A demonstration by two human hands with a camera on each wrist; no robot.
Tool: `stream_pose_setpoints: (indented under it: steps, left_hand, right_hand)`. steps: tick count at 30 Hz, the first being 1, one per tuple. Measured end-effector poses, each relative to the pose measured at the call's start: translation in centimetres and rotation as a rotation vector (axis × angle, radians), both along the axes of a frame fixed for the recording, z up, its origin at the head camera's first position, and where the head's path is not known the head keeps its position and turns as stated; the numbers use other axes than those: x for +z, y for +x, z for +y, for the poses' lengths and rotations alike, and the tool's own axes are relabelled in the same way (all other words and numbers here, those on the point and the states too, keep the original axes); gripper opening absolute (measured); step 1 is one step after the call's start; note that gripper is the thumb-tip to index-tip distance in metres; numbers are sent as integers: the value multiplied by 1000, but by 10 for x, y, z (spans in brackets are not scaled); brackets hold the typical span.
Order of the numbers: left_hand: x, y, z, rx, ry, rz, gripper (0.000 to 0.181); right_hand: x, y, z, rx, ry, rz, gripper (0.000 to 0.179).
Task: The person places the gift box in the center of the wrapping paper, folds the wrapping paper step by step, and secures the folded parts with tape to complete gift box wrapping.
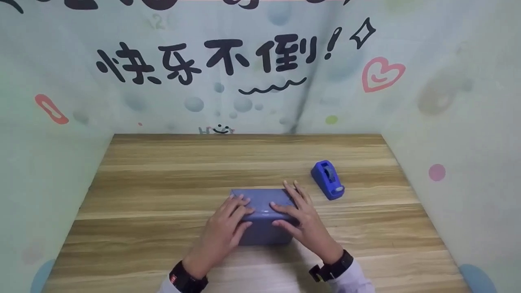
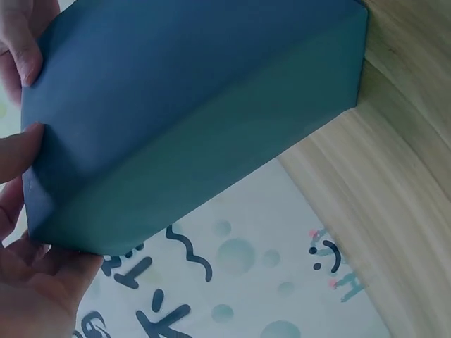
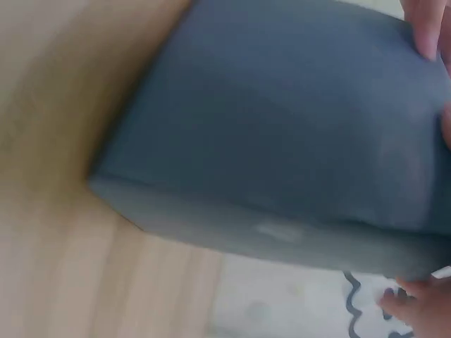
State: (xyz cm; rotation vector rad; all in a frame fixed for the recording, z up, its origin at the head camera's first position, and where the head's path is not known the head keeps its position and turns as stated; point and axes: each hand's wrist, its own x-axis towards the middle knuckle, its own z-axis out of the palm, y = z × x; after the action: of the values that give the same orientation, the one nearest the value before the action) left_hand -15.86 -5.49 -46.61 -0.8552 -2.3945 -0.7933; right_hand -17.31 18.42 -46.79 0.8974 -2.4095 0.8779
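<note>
A box covered in smooth blue paper [image 1: 266, 232] stands on the wooden table between my two hands. My left hand [image 1: 222, 226] lies over its left upper edge, fingers on the top and thumb at the front face. On the other side my right hand [image 1: 307, 221] rests with spread fingers on the top and its thumb against the front. The left wrist view shows the box's large face and one narrower side [image 2: 211, 155], with fingertips touching the upper end. In the right wrist view the box [image 3: 268, 120] is slightly blurred; its underside is hidden.
A blue tape dispenser [image 1: 328, 180] stands on the table behind and to the right of the box. The table [image 1: 163, 175] is bounded by printed cloth [image 1: 171, 110] at the back and both sides.
</note>
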Motion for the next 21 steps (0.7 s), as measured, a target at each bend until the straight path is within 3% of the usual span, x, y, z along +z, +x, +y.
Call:
stream_pose_setpoints:
  steps: [4, 7, 10, 12, 14, 17, 19, 21]
  left_hand:
    - [-12, 2, -2, 22, 39, -78, 70]
    - [-26, 11, -2, 82, 52, -203, 96]
    - [-37, 19, -2, 130, 129, -370, 102]
    - [-42, 24, -2, 126, 195, -476, 98]
    - [-46, 27, -1, 99, 240, -566, 94]
    - [-51, 33, 2, 29, 258, -692, 88]
    - [-53, 35, 6, -20, 262, -743, 83]
    - [-53, 35, 11, -57, 271, -768, 80]
  right_hand:
    - [6, -7, 6, 14, 73, -70, 47]
    - [7, -8, 8, -22, 90, -56, 48]
    - [5, -10, 9, -146, 30, -37, 49]
    - [3, -12, 11, -264, -64, -80, 48]
    - [-1, -14, 16, -362, -215, -207, 47]
    - [-9, -11, 25, -464, -453, -468, 48]
    - [-18, -6, 27, -502, -552, -613, 52]
    - [-27, 1, 26, -518, -580, -698, 54]
